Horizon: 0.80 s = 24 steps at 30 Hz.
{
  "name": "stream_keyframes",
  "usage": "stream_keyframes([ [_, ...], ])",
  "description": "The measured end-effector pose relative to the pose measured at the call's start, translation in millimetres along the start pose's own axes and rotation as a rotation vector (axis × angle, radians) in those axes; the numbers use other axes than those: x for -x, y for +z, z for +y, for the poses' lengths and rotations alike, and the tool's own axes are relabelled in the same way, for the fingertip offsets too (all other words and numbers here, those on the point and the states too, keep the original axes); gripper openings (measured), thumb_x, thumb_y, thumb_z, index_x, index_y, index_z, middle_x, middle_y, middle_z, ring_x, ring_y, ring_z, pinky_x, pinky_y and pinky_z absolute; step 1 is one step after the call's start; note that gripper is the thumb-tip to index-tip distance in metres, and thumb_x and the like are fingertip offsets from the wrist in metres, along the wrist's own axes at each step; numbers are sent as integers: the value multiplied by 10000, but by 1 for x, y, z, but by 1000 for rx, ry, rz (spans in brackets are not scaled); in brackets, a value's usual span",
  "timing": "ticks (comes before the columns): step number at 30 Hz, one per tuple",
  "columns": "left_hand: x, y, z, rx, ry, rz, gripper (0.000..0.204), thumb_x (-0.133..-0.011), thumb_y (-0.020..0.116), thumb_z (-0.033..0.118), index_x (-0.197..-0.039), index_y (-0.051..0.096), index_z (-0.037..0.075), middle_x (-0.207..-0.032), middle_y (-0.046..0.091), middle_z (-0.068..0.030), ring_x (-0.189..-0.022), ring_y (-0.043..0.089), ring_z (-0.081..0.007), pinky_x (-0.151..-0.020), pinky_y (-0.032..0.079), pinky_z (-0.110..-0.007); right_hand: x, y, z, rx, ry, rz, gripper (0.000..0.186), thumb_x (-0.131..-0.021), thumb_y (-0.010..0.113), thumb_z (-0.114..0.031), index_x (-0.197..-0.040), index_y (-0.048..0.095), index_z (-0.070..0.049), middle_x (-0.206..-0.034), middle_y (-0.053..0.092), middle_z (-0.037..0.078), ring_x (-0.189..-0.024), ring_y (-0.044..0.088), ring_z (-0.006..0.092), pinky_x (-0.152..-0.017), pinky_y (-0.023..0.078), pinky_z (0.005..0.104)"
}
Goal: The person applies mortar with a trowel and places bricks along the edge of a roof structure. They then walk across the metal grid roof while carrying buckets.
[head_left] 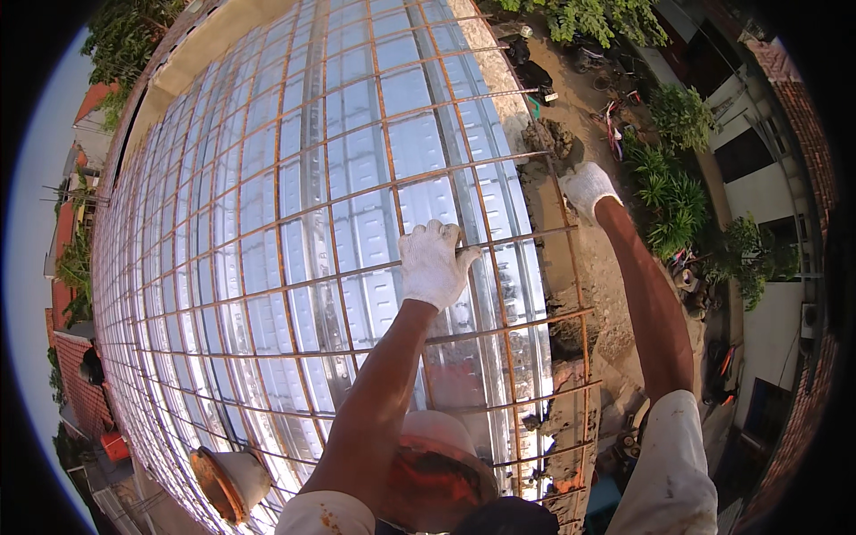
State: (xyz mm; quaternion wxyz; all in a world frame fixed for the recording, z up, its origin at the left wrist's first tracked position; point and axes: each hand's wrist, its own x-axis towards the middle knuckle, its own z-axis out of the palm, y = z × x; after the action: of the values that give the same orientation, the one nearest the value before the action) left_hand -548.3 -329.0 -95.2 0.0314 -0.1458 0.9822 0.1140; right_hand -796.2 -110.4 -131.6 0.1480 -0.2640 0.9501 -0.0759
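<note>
A grid of rusty steel rebar [383,107] lies over shiny corrugated metal decking [410,147]. My left hand [434,266], in a white knit glove, is on a crosswise bar near the middle, its fingers curled over the bar and its thumb out to the right. At the deck's right edge, my right hand [588,189], gloved alike, is closed at the outermost lengthwise bar [577,281], close to the end of a crosswise bar. Part of its grip is hidden by the glove.
A pale, cone-shaped bucket [241,481] with a rusty rim lies tipped at lower left. A pale, rounded object with a red and dark front [437,464] sits low in the middle. Past the right edge, the ground [615,321] lies far below, with plants [664,192] and buildings.
</note>
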Motion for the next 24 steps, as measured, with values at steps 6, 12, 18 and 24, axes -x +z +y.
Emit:
stream_keyframes([
  [6, -1, 4, -9, 25, 20, 57, 411, -944, 717, 462, -1044, 704, 64, -1042, 645, -138, -1029, 603, -337, -937, 420, -501, -14, -3, -5, -173, 91, 12, 312, -975, 611, -243, -1095, 733, 18, -976, 743, 254, -928, 730, 407, -811, 576, 458],
  [12, -2, 5, -3, 62, 28, 60, 389, -926, 737, 432, -1024, 703, 57, -1020, 642, -141, -1029, 601, -340, -935, 416, -502, -2, -17, -1, -223, 115, -28, 346, -981, 596, -297, -1104, 737, -6, -1021, 731, 272, -1048, 701, 455, -898, 569, 498],
  [18, -2, 9, -3, 57, 20, 72, 388, -923, 738, 437, -1000, 705, 58, -1000, 643, -137, -1022, 601, -335, -934, 417, -498, 15, -7, 48, -980, 478, 34, 298, -1042, 575, -342, -1025, 684, -65, -653, 544, 16, -491, 518, 168, -477, 448, 371],
  [24, 2, 8, -9, 28, 26, 90, 393, -930, 728, 443, -1017, 700, 61, -1002, 639, -132, -997, 606, -331, -912, 424, -497, -1, 44, 42, -1032, 535, -219, 396, -1041, 583, -428, -940, 678, -57, -670, 612, 81, -516, 611, 251, -478, 467, 434],
])
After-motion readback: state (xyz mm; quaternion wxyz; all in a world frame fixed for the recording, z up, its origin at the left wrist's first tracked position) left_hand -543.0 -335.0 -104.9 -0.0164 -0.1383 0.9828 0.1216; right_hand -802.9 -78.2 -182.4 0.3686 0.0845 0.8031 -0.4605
